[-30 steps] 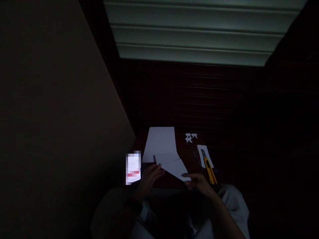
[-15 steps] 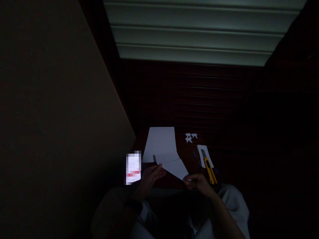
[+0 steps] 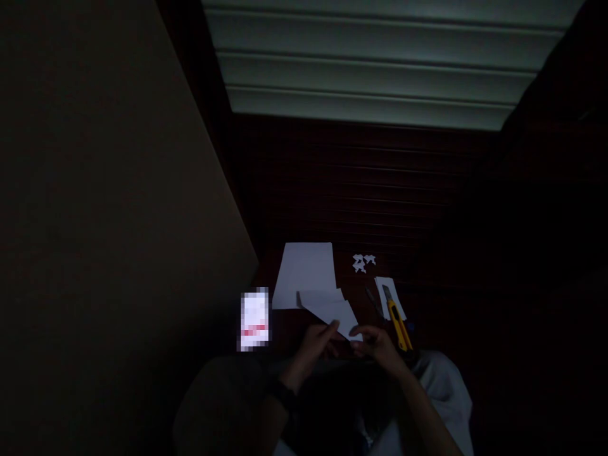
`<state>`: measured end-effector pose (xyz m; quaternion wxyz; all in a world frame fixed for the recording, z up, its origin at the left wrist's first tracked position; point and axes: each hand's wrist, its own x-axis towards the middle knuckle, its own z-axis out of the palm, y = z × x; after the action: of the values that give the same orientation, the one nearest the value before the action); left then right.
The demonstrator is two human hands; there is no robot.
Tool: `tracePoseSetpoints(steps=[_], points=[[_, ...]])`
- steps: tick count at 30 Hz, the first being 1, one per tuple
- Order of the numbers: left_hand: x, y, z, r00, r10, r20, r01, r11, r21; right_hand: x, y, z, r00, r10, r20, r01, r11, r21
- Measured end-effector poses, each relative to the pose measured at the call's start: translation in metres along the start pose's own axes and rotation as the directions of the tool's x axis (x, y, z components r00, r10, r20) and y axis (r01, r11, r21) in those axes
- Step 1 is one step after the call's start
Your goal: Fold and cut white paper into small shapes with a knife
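A folded sheet of white paper [image 3: 335, 310] slants across the front of the small dark table, raised toward me. My left hand [image 3: 319, 342] grips its near edge, thumb on top and fingers underneath. At the sheet's right corner, my right hand [image 3: 368, 342] pinches the paper between thumb and curled fingers. Beyond the folded sheet lies flat white paper [image 3: 306, 269], partly covered by it. To the right, a yellow utility knife [image 3: 398, 323] rests partly on a small stack of white paper strips [image 3: 387, 288]. The dim light hides the fingers' finer detail.
A glowing, blurred-out screen [image 3: 254, 320] sits left of the hands. Small white folded paper pieces [image 3: 363, 263] lie at the back right. A thin dark pen-like tool [image 3: 373, 303] lies beside the knife. A wall [image 3: 142, 190] rises at the left, slatted shutters behind.
My left hand has slid right along the paper's near edge, closer to my right hand. The sheet's left end has lifted slightly. My right hand stays at the right corner.
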<state>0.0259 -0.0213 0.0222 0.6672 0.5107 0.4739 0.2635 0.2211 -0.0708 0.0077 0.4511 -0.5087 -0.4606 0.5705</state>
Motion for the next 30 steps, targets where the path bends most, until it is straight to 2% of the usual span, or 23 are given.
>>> tracePoseSetpoints(steps=[3, 8, 15, 24, 30], points=[[-0.002, 0.000, 0.010, 0.999, 0.008, -0.043, -0.012, 0.995, -0.100, -0.001, 0.000, 0.003, 0.999, -0.036, -0.035, 0.039, 0.997, 0.064], [-0.007, -0.004, 0.015, 0.999, 0.032, 0.035, -0.027, 0.991, -0.131, -0.003, -0.001, 0.010, 0.997, -0.057, -0.061, 0.062, 0.994, 0.086], [-0.006, -0.013, 0.016, 0.997, 0.015, -0.075, -0.028, 0.984, -0.174, -0.009, 0.001, 0.018, 0.995, -0.076, -0.061, 0.082, 0.990, 0.113], [-0.007, -0.015, 0.018, 0.987, 0.027, -0.158, -0.059, 0.978, -0.199, -0.018, 0.004, 0.013, 0.994, -0.052, -0.095, 0.066, 0.985, 0.157], [-0.009, -0.014, 0.015, 0.979, 0.032, -0.203, -0.098, 0.941, -0.323, -0.028, 0.012, 0.000, 0.995, -0.006, -0.097, 0.024, 0.982, 0.187]])
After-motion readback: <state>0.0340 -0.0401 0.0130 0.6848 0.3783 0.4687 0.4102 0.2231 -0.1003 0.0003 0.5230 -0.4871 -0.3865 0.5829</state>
